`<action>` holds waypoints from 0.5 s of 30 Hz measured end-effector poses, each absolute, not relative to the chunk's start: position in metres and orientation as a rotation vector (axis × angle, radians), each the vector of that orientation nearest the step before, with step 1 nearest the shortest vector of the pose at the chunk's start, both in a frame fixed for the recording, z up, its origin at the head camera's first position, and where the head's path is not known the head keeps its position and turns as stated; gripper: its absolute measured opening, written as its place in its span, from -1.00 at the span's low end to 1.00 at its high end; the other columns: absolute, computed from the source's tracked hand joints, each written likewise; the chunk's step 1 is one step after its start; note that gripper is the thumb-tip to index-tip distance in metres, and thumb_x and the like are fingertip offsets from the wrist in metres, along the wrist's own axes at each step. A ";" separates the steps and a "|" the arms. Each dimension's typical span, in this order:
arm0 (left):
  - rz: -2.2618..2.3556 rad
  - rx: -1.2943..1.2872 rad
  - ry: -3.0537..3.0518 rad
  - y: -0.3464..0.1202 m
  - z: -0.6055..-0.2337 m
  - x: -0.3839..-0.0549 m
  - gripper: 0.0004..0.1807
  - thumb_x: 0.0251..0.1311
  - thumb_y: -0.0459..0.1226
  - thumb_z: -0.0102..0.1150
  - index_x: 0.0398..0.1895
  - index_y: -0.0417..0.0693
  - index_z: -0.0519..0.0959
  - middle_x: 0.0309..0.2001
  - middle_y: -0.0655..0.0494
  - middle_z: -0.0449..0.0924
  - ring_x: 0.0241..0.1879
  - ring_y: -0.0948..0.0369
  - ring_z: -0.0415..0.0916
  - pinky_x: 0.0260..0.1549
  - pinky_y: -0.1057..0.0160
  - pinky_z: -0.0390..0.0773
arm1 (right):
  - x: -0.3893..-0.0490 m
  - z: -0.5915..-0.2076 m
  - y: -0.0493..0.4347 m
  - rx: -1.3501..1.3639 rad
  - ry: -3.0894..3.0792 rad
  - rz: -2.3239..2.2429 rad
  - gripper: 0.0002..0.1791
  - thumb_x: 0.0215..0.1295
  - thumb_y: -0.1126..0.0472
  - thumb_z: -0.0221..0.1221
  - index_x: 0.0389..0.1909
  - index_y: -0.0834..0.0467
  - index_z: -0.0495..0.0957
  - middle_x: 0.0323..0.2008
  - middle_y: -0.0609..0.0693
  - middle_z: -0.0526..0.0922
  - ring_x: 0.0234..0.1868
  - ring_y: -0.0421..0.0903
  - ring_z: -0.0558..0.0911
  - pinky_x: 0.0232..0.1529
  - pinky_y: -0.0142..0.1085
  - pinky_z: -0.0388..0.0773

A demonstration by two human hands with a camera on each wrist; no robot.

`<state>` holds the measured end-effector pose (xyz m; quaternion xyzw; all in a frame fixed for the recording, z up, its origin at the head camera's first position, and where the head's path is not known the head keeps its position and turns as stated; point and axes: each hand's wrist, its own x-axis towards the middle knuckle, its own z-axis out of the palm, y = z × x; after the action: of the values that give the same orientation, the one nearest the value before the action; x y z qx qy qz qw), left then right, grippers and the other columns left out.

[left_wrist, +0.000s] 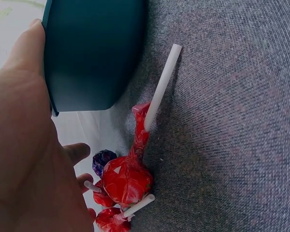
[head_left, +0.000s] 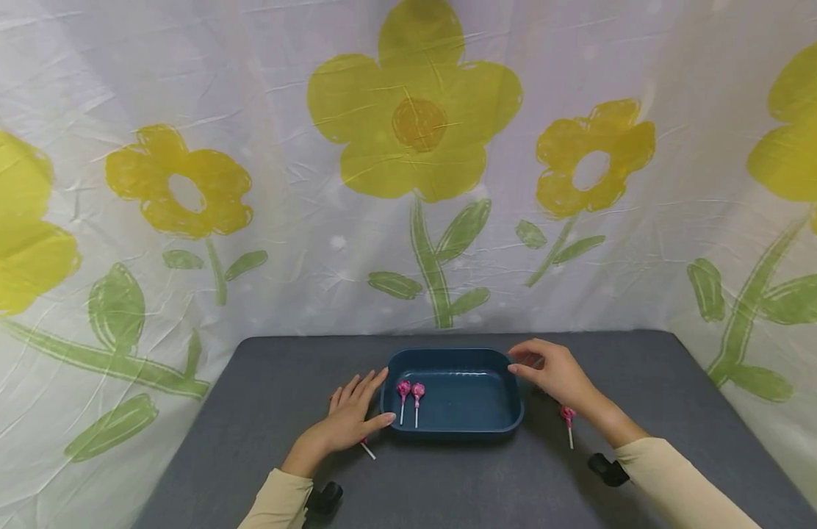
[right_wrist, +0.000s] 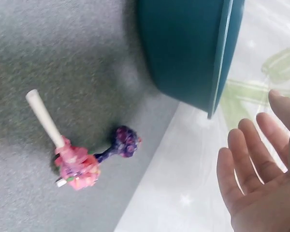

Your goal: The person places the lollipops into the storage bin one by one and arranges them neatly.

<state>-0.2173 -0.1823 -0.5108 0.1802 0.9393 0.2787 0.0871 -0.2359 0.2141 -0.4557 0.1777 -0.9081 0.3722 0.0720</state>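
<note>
A dark blue tray (head_left: 471, 404) holds two pink-wrapped lollipops (head_left: 418, 390) at its left end. My left hand (head_left: 347, 417) is spread at the tray's left side; in the left wrist view its thumb touches the rim. Beneath that hand lie a red-wrapped lollipop (left_wrist: 127, 181), more red ones and a dark purple one (left_wrist: 103, 160). At the tray's upper right corner my right hand (head_left: 550, 373) has its fingers gently bent and holds nothing. A pink lollipop (right_wrist: 77, 166) and a purple one (right_wrist: 125, 141) lie on the table below it, partly hidden in the head view.
The grey table (head_left: 448, 485) carries everything. Behind it and at both sides hangs a pale curtain (head_left: 303, 220) printed with yellow flowers. A black wrist device (head_left: 608, 470) sits at the right cuff, and another (head_left: 325, 499) at the left.
</note>
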 end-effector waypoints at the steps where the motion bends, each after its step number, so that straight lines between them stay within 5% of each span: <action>1: 0.828 0.533 2.797 -0.182 -0.510 -0.217 -0.07 0.26 0.24 0.10 0.60 0.27 -0.06 0.58 -0.15 -0.04 0.55 -0.29 -0.20 0.35 -0.49 -0.26 | -0.235 -0.457 0.216 0.526 -2.728 1.119 -0.69 0.23 0.08 0.35 -0.04 0.07 0.67 -0.14 0.03 0.72 -0.22 -0.19 0.65 -0.26 -0.39 0.59; 15: 0.820 0.515 2.785 -0.183 -0.511 -0.217 -0.07 0.27 0.26 0.06 0.60 0.31 -0.09 0.60 -0.11 -0.08 0.57 -0.26 -0.24 0.38 -0.46 -0.29 | -0.225 -0.462 0.240 0.432 -2.750 1.030 -0.74 0.22 0.14 0.35 -0.08 0.08 0.67 -0.17 0.02 0.73 -0.24 -0.16 0.66 -0.23 -0.37 0.59</action>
<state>-0.2170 -0.1829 -0.5114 0.1738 0.9402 0.2768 0.0963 -0.2246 0.2405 -0.4615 0.1450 -0.9230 0.3457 0.0869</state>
